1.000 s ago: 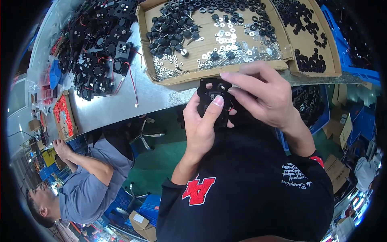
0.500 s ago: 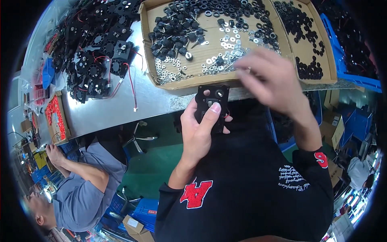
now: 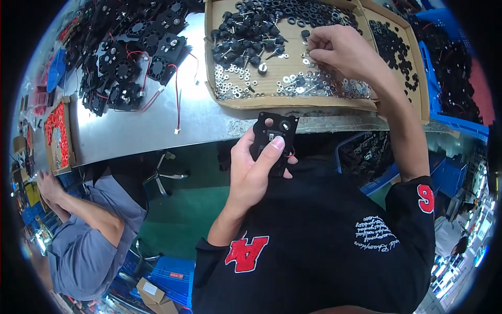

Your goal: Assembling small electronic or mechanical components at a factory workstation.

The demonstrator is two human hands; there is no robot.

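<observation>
My left hand (image 3: 250,175) grips a black plastic panel (image 3: 277,121) in front of the table edge, thumb pressed on its face. The panel has a round hole, a metal post in another opening and a short red wire at its side. Over the cardboard tray (image 3: 298,104), my right hand (image 3: 342,52) has thumb and fingertips brought together in a pinch just above the loose washers (image 3: 308,86). Whatever lies between those fingertips is too small to make out. Left of this hand, black knobs with metal shafts (image 3: 248,44) lie heaped beside small nuts (image 3: 230,86).
Black fan assemblies (image 3: 125,68) with red wires are piled on the metal table at left. A second tray section holds small black parts (image 3: 400,57); a blue crate (image 3: 460,121) stands farther right. Another person (image 3: 97,225) works at left, near a box of red parts (image 3: 58,131).
My right hand has moved away from me, deeper over the tray, and its fingers have drawn together. My left hand still holds the panel. The view has shifted slightly.
</observation>
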